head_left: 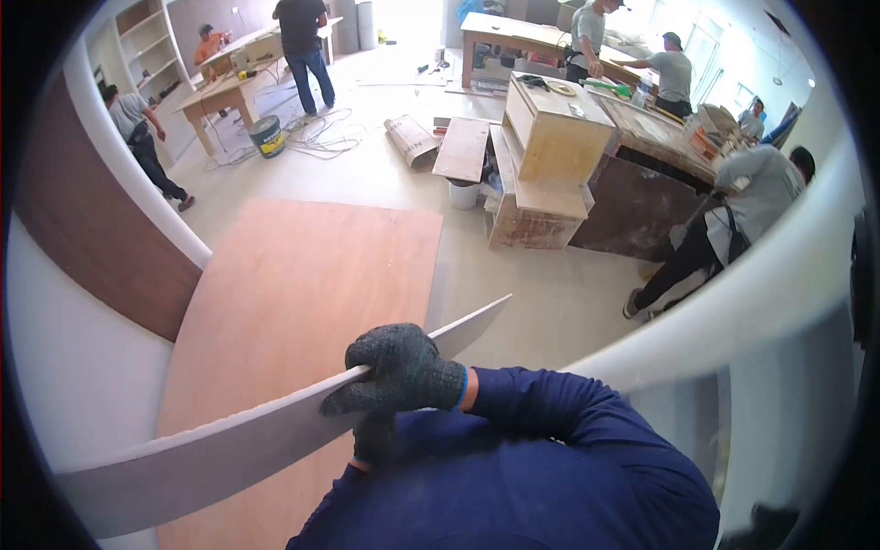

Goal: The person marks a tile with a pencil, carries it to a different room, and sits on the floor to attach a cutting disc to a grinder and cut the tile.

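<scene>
Grey and thin, the strip [229, 440] runs across the head view from low on the left up to a point on the right. The right hand [403, 368], in a dark glove, is wrapped over its top edge, a bit past the middle and nearer the pointed end. That grip is tight on the strip, with the fingers folded down over the near face. The long part of the strip sticks out to the left of the grip. The short pointed part sticks out to the right. The left hand [374, 440], also in a dark glove, sits just under the right one, right at the low edge of the strip. Its fingers are hidden, so I cannot tell if its grip is closed or loose. Blue sleeves [550, 458] cover both arms.

Under the strip, a big brown plywood sheet [302, 293] lies flat on the pale floor [532, 302]. A white curved wall [73, 367] stands on the left.

Far off, a dark bucket [268, 136] stands on the floor by a desk [220, 92]. What is in it does not show. A white pail [464, 195] stands beside stacked wooden boxes [550, 147], and its inside does not show either. A roll of tape [561, 88] lies on the top box. Some people [302, 46] stand at the desks.
</scene>
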Tool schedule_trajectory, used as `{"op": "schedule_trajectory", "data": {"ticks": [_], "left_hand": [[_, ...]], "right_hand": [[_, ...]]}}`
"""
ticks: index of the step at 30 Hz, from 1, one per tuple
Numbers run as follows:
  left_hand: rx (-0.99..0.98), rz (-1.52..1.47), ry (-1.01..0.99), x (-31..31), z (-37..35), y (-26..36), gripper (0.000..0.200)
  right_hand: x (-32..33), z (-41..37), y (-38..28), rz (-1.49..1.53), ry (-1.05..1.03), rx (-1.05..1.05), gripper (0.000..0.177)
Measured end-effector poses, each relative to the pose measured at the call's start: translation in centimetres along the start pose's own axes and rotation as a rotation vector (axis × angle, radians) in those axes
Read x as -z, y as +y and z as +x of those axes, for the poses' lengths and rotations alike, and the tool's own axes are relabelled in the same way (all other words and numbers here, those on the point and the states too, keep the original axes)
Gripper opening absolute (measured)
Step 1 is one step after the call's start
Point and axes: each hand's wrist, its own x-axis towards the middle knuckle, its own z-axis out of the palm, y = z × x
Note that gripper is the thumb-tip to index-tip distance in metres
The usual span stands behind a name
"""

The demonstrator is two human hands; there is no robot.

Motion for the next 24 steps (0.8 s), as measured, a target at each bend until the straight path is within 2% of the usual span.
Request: {"op": "schedule_trajectory", "data": {"ticks": [1, 2, 3, 4, 6, 7, 10, 17, 19, 20, 22, 24], "left_hand": [[0.015, -0.006, -0.009, -0.3, 3.5, 0.5, 0.010], [0.067, -0.176, 0.152, -0.8, 7.6, 0.8, 0.012], [0.118, -0.344, 0.311, -0.9, 11.1, 0.9, 0.015], [0.127, -0.342, 0.299, -0.7, 14.4, 0.6, 0.015], [-0.119, 0.007, 0.233, 0.1, 20.3, -0.8, 0.027], [-0.124, 0.009, 0.222, 0.1, 23.4, -1.4, 0.027], [-0.029, -0.232, 0.220, -0.8, 32.1, -2.5, 0.033], [0.117, -0.239, 0.294, -5.0, 52.0, -4.1, 0.034], [0.162, -0.215, 0.305, -5.8, 57.8, -4.0, 0.034], [0.181, -0.218, 0.318, -6.4, 60.9, -4.0, 0.035], [0.218, -0.206, 0.326, -6.7, 65.5, -3.6, 0.035], [0.263, -0.201, 0.337, -6.5, 70.0, -3.4, 0.036]], "right_hand": [[1.7, 2.3, 1.6, -0.008, 0.014, 0.004, 0.064], [3.6, 4.9, 3.3, -0.020, 0.035, 0.012, 0.063], [5.3, 6.8, 4.5, 0.048, 0.103, 0.035, 0.048], [7.0, 8.7, 6.0, 0.057, 0.103, 0.023, 0.048], [10.2, 12.3, 8.8, 0.024, 0.165, 0.088, 0.047], [11.8, 14.2, 10.1, -0.023, 0.168, 0.095, 0.045], [16.2, 19.9, 14.5, -0.015, 0.207, 0.123, 0.045], [25.5, 32.2, 27.9, 0.100, 0.244, 0.191, 0.052], [27.7, 36.0, 31.6, 0.094, 0.285, 0.285, 0.057], [29.3, 38.0, 33.2, 0.137, 0.268, 0.299, 0.061], [32.9, 41.9, 35.5, 0.195, 0.047, 0.288, 0.062], [34.4, 45.3, 38.0, 0.289, 0.055, 0.327, 0.061]]}}
